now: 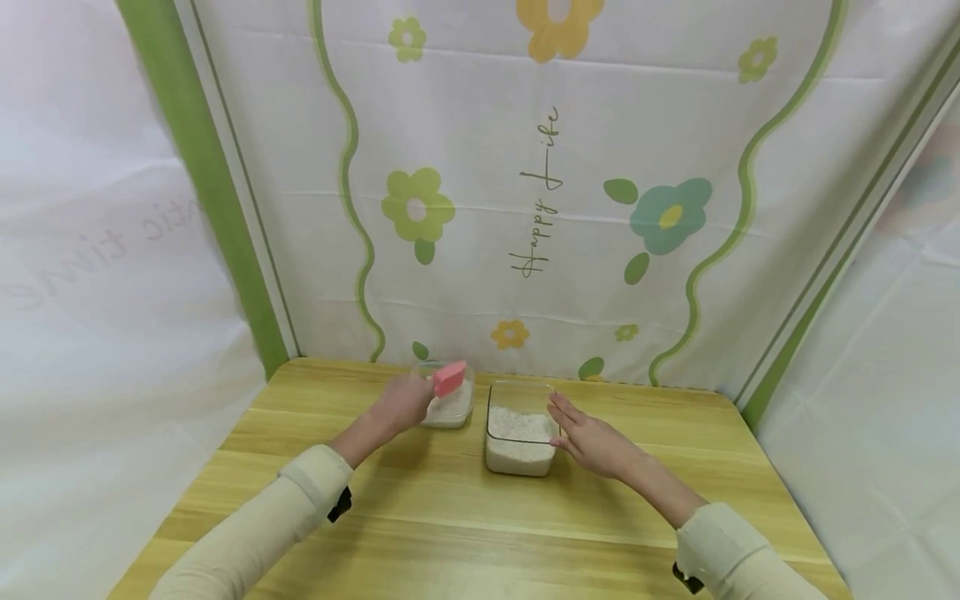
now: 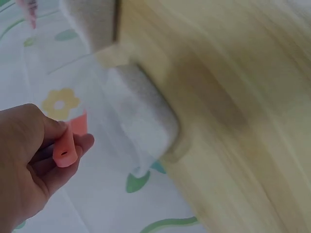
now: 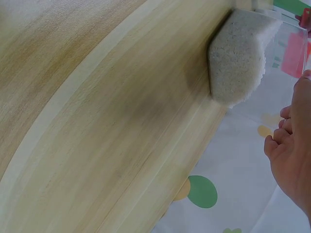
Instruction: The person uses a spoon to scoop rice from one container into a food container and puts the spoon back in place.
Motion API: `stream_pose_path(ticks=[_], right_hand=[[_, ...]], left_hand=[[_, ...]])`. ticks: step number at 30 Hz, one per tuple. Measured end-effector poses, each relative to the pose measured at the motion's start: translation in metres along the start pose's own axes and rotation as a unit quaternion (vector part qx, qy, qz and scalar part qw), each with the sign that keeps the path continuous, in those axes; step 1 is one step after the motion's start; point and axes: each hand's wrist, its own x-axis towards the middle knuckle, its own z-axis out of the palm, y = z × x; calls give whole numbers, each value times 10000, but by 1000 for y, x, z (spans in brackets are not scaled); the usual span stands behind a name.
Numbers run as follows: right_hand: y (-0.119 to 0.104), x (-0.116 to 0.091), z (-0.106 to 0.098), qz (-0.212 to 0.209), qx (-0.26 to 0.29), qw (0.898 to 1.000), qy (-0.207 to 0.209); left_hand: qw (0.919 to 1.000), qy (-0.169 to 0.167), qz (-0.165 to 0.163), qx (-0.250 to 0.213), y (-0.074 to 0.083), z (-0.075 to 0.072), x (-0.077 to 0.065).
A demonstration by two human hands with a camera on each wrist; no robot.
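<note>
A pink scoop (image 1: 449, 379) is gripped by its handle in my left hand (image 1: 406, 402), above the left clear container (image 1: 448, 423). White grains that look like rice lie in that container. In the left wrist view, thumb and fingers close round the scoop's handle (image 2: 65, 151). Beside it stands a deeper clear container (image 1: 519, 458), part filled with the same rice (image 1: 517, 427). My right hand (image 1: 597, 442) rests against its right side, fingers extended along the wall and thumb near the front corner. The right wrist view shows the rice (image 3: 236, 60) through the wall.
Both containers stand on a wooden table (image 1: 450, 533), near its back edge. A white curtain (image 1: 465, 275) printed with flowers hangs right behind them. More curtain hangs at the left (image 1: 112, 333) and right (image 1: 885, 400) sides of the table.
</note>
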Motion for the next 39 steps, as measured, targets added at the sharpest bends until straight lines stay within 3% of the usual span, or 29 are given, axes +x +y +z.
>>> stream_pose_path(ticks=[4,8,11,17,20,26,32,35,39], right_hand=[[0,0,0,24,38,10000,-13],[1,0,0,33,64,10000,-32],[1,1,0,44,79,10000,-42],[1,1,-1,57,84,9999,10],[2,1,-1,58,91,9999,18],[3,0,1,56,69,10000,-25],[3,1,1,24,91,9999,54],[4,3,1,-23,60,9999,96],[5,3,1,-48,20,9999,102]], left_hand=[[9993,225,-15,-303,4,-16,9],[9998,71,212,1,12,-30,18],[9981,-24,528,301,18,-39,27],[9891,228,1261,730,33,-56,48],[9841,41,1483,978,46,-59,57],[9591,-617,2062,1838,77,-44,75],[9367,-883,2479,2308,100,-21,87],[9302,-1141,2581,2347,106,-13,93],[9280,-1746,2622,1989,111,-6,105]])
